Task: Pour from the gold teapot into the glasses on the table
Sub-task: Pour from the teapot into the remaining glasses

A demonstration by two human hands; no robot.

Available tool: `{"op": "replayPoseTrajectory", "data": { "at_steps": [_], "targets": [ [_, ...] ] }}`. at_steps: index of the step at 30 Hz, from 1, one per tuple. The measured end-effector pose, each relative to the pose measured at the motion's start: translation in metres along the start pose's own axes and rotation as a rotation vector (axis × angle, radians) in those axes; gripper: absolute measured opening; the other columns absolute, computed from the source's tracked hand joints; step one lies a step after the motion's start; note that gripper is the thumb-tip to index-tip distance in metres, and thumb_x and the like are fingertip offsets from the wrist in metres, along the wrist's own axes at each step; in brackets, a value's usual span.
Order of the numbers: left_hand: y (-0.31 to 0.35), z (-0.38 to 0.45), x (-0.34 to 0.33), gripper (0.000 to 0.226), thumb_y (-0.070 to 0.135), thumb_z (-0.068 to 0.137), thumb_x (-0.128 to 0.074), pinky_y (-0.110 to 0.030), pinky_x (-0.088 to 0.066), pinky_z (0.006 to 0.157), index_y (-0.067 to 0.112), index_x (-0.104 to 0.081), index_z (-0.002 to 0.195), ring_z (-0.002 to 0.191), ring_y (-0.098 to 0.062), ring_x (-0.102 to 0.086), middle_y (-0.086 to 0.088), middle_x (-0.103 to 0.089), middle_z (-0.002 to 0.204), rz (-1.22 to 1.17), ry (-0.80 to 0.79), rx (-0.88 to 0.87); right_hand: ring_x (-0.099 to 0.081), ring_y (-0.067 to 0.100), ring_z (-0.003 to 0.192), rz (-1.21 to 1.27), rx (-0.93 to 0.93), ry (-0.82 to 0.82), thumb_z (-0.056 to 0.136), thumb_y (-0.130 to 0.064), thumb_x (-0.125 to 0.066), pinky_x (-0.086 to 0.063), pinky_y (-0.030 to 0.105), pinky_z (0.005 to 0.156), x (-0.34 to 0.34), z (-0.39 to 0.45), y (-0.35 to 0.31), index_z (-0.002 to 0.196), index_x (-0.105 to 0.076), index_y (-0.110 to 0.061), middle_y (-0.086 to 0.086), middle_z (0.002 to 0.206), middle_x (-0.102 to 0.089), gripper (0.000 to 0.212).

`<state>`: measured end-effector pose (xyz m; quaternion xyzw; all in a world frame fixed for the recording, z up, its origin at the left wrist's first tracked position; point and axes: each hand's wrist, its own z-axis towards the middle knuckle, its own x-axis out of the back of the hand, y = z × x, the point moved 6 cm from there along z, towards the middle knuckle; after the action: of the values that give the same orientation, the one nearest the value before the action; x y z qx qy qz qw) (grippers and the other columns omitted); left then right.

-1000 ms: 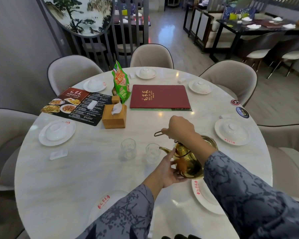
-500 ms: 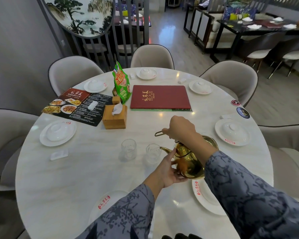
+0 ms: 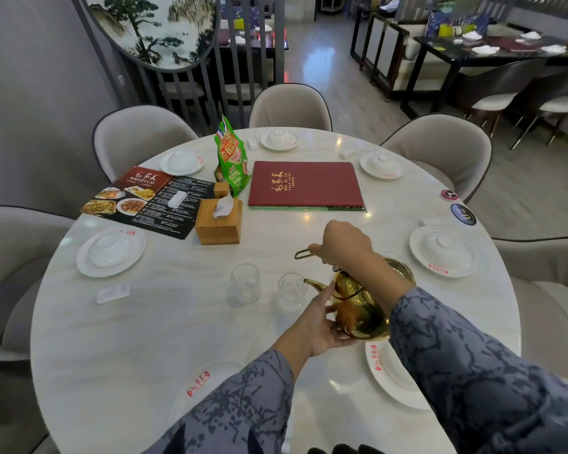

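Gold teapot (image 3: pixel 361 306) sits low over the near-right part of the round table (image 3: pixel 164 322), tipped leftward, spout reaching to the rim of the right glass (image 3: pixel 292 290). Spout tip looks just at or over that rim; no stream can be made out, and whether the glass holds liquid is too hard to tell. Judged step: the pour into the right glass, at or near its start.

Right hand (image 3: pixel 343 244) above the pot, fingers curled shut around the top handle, whose wire loop sticks out to the left of the fist. This grip carries the weight and sets the tilt from above.

Left hand (image 3: pixel 322 319) low and near, palm half open, fingers spread and cupped against the pot's left flank and underside. It touches the belly rather than clasping it; probably there to steady the pot and aim the spout.

Left glass (image 3: pixel 245 283) stands just beside the right one, farther left, apart from the spout. Its placement in line suggests it is served by sliding the pot leftward.

A white plate (image 3: pixel 394 378) lies near, partly under the pot and the right sleeve. Farther off: wooden tissue box (image 3: pixel 218 224), red menu (image 3: pixel 305 185), green snack bag (image 3: pixel 232 162), all well clear of the pour.

Risk, as judged: a narrow glass mouth and a long spout, so overshoot or dribble is possible.
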<state>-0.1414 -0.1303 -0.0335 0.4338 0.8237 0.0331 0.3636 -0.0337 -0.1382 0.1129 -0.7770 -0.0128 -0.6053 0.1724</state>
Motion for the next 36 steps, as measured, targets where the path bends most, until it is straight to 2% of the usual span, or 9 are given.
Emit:
{"op": "replayPoseTrajectory", "data": {
  "at_steps": [7, 10, 12, 16, 21, 24, 27, 31, 36],
  "targets": [
    [0.0, 0.0, 0.0, 0.083, 0.059, 0.076, -0.071, -0.054, -0.053, 0.092, 0.016, -0.039, 0.139, 0.124, -0.044, -0.052, -0.023, -0.045, 0.142, 0.021, 0.003, -0.006, -0.057, 0.014, 0.046, 0.01, -0.007, 0.003, 0.09, -0.036, -0.063, -0.04, 0.023, 0.048, 0.0, 0.0, 0.002, 0.065, -0.059, -0.012, 0.002, 0.065, -0.067, 0.035],
    [0.001, 0.0, 0.003, 0.083, 0.059, 0.076, -0.072, -0.054, -0.054, 0.092, 0.018, -0.039, 0.14, 0.126, -0.043, -0.051, -0.022, -0.044, 0.144, 0.053, 0.029, -0.021, -0.055, 0.013, 0.043, 0.051, -0.03, 0.008, 0.09, -0.036, -0.062, -0.039, 0.023, 0.046, 0.001, -0.002, 0.007, 0.068, -0.064, -0.01, -0.002, 0.055, -0.06, 0.034],
    [0.002, -0.002, 0.004, 0.079, 0.059, 0.077, -0.071, -0.053, -0.053, 0.094, 0.019, -0.04, 0.138, 0.124, -0.042, -0.052, -0.021, -0.046, 0.14, 0.084, 0.051, -0.031, -0.053, 0.012, 0.042, 0.086, -0.048, 0.016, 0.09, -0.036, -0.062, -0.039, 0.023, 0.046, 0.0, -0.003, 0.014, 0.073, -0.068, -0.008, -0.004, 0.05, -0.057, 0.033],
    [0.0, -0.005, 0.006, 0.075, 0.06, 0.077, -0.07, -0.049, -0.054, 0.092, 0.021, -0.043, 0.134, 0.12, -0.038, -0.054, -0.019, -0.05, 0.133, 0.149, 0.096, -0.041, -0.052, 0.011, 0.041, 0.162, -0.076, 0.034, 0.09, -0.037, -0.062, -0.04, 0.023, 0.047, -0.003, -0.008, 0.029, 0.071, -0.074, -0.004, -0.005, 0.046, -0.057, 0.04],
    [-0.001, -0.008, 0.005, 0.061, 0.061, 0.081, -0.065, -0.048, -0.052, 0.099, 0.023, -0.048, 0.125, 0.121, -0.035, -0.052, -0.013, -0.051, 0.131, 0.239, 0.128, -0.072, -0.052, 0.015, 0.043, 0.26, -0.078, 0.068, 0.091, -0.04, -0.062, -0.043, 0.025, 0.05, -0.005, -0.018, 0.044, 0.072, -0.076, 0.001, -0.001, 0.05, -0.061, 0.047],
    [0.001, -0.009, 0.006, 0.057, 0.063, 0.082, -0.062, -0.048, -0.051, 0.1, 0.022, -0.048, 0.121, 0.119, -0.033, -0.053, -0.011, -0.053, 0.125, 0.293, 0.149, -0.101, -0.046, 0.018, 0.043, 0.318, -0.052, 0.103, 0.09, -0.038, -0.063, -0.039, 0.027, 0.05, -0.002, -0.021, 0.05, 0.057, -0.066, 0.003, 0.004, 0.048, -0.063, 0.053],
    [0.005, -0.012, 0.005, 0.063, 0.064, 0.081, -0.063, -0.048, -0.052, 0.099, 0.021, -0.049, 0.125, 0.118, -0.032, -0.054, -0.01, -0.055, 0.125, 0.325, 0.169, -0.138, -0.029, 0.014, 0.037, 0.331, -0.027, 0.145, 0.09, -0.038, -0.065, -0.027, 0.025, 0.045, 0.006, -0.027, 0.05, 0.043, -0.041, -0.009, -0.006, 0.028, -0.039, 0.06],
    [0.014, -0.019, 0.007, 0.063, 0.065, 0.08, -0.063, -0.047, -0.054, 0.097, 0.022, -0.049, 0.123, 0.114, -0.031, -0.055, -0.008, -0.057, 0.12, 0.326, 0.204, -0.187, -0.029, 0.014, 0.037, 0.362, 0.018, 0.159, 0.091, -0.039, -0.065, -0.027, 0.025, 0.044, 0.016, -0.031, 0.041, 0.043, -0.041, -0.012, -0.006, 0.033, -0.033, 0.061],
    [0.027, -0.03, 0.012, 0.059, 0.064, 0.081, -0.062, -0.045, -0.054, 0.095, 0.024, -0.047, 0.122, 0.113, -0.031, -0.054, -0.008, -0.056, 0.119, 0.273, 0.221, -0.213, -0.025, 0.013, 0.035, 0.319, 0.11, 0.157, 0.091, -0.036, -0.063, -0.024, 0.024, 0.042, 0.026, -0.025, 0.015, 0.043, -0.035, -0.012, -0.007, 0.027, -0.027, 0.06]
  ]
}}
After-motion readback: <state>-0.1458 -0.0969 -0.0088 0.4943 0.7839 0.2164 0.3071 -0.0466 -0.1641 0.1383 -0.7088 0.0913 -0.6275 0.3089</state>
